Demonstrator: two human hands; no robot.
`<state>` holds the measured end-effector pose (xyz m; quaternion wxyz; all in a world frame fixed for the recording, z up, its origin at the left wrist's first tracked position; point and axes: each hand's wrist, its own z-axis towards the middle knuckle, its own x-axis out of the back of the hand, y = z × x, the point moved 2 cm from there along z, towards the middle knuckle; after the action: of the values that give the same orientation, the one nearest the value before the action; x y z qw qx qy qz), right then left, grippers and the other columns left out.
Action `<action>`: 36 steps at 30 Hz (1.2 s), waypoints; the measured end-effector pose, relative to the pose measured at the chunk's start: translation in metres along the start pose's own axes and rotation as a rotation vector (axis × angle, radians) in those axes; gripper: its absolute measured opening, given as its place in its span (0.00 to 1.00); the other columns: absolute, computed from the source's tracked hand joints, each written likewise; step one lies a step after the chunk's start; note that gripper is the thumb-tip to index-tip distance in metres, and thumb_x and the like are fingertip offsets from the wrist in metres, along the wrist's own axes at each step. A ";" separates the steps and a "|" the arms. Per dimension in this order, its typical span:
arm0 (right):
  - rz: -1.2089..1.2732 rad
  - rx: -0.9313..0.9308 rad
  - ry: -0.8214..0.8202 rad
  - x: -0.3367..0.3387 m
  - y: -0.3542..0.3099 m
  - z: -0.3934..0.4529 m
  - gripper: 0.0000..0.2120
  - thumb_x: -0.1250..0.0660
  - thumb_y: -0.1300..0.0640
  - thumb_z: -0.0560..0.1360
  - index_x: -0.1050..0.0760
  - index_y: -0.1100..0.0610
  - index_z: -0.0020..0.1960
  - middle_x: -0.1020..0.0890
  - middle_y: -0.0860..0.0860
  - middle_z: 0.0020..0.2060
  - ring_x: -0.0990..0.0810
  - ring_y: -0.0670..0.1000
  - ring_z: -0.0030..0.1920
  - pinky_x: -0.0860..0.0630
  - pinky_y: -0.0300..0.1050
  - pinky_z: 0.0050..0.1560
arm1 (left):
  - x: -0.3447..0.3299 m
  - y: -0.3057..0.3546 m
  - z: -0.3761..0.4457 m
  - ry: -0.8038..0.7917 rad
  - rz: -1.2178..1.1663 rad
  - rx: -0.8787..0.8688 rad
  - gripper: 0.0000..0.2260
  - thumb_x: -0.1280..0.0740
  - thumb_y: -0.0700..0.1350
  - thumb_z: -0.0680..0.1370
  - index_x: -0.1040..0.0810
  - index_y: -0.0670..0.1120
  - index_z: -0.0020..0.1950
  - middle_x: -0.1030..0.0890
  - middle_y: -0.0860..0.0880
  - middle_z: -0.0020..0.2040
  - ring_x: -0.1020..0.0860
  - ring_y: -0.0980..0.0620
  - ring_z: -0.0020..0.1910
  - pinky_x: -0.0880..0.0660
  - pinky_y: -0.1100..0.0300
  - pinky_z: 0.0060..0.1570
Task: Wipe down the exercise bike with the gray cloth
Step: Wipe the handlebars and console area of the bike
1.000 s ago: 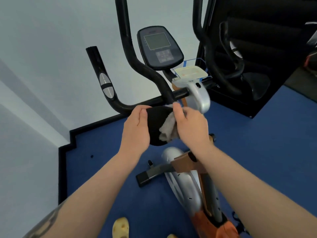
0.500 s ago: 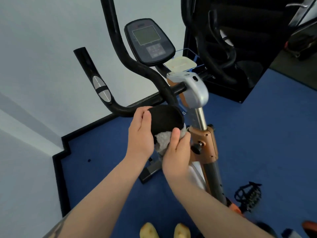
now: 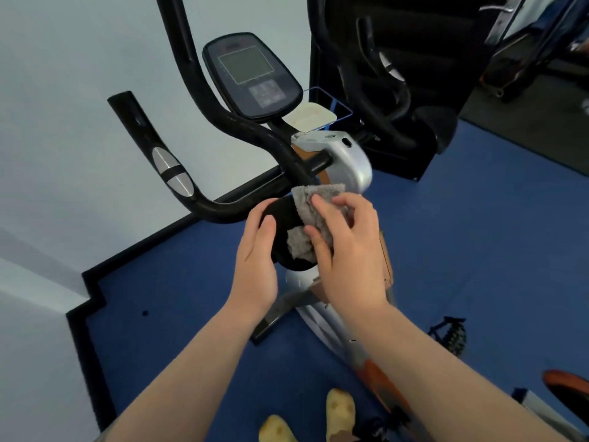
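**Gray cloth pressed to a black disc-shaped part in front of the bike console**

No brand name or label can be read anywhere: the console [image 3: 251,76] shows a dull gray screen above a block of buttons, and whatever is printed there is too blurred to be made out.

The gray cloth [image 3: 310,215] is bunched against a round black part [image 3: 282,224] held just below the black handlebar [image 3: 204,173] of the exercise bike [image 3: 338,161]. The cloth is gripped by the right hand [image 3: 345,247], whose fingers are curled over it, with the thumb pressed on the lower fold. The black part is steadied along its left edge by the left hand [image 3: 256,263], fingers extended and laid against the rim; whether the thumb wraps behind it cannot be told. The two hands are set close together, the cloth between them and mostly beneath the right.

A silver housing [image 3: 345,164] is seen just above the cloth, and the silver and orange frame [image 3: 331,327] descends below the hands to the blue floor [image 3: 478,250]. A black pedal [image 3: 449,334] lies on the floor to the right. Yellow shoes [image 3: 339,409] are visible at the bottom edge.
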<state>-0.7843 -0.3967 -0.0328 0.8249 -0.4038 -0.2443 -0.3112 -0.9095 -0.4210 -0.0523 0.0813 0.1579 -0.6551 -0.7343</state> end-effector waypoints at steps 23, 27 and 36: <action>0.546 0.050 -0.471 0.002 -0.015 0.016 0.11 0.33 0.56 0.78 0.21 0.50 0.60 0.21 0.42 0.53 0.23 0.40 0.54 0.26 0.37 0.57 | 0.012 0.004 -0.030 0.072 0.001 0.079 0.21 0.51 0.58 0.81 0.26 0.55 0.67 0.21 0.59 0.64 0.27 0.62 0.67 0.30 0.64 0.64; 0.630 0.036 -0.457 -0.001 -0.021 0.009 0.11 0.33 0.58 0.78 0.20 0.53 0.60 0.22 0.46 0.53 0.22 0.43 0.52 0.24 0.39 0.54 | 0.010 0.006 -0.029 0.124 0.003 0.088 0.22 0.53 0.55 0.84 0.23 0.51 0.64 0.19 0.54 0.62 0.24 0.58 0.65 0.31 0.57 0.68; 0.362 0.229 -0.320 0.008 -0.016 0.058 0.13 0.32 0.55 0.77 0.21 0.53 0.61 0.24 0.47 0.51 0.26 0.46 0.54 0.29 0.39 0.56 | -0.004 0.015 -0.015 0.185 0.148 0.041 0.17 0.49 0.50 0.86 0.23 0.52 0.65 0.19 0.53 0.61 0.23 0.54 0.62 0.28 0.59 0.61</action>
<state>-0.7995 -0.3598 0.0126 0.8583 -0.3889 -0.3292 -0.0608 -0.9019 -0.4355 -0.0378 0.1923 0.1776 -0.6696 -0.6950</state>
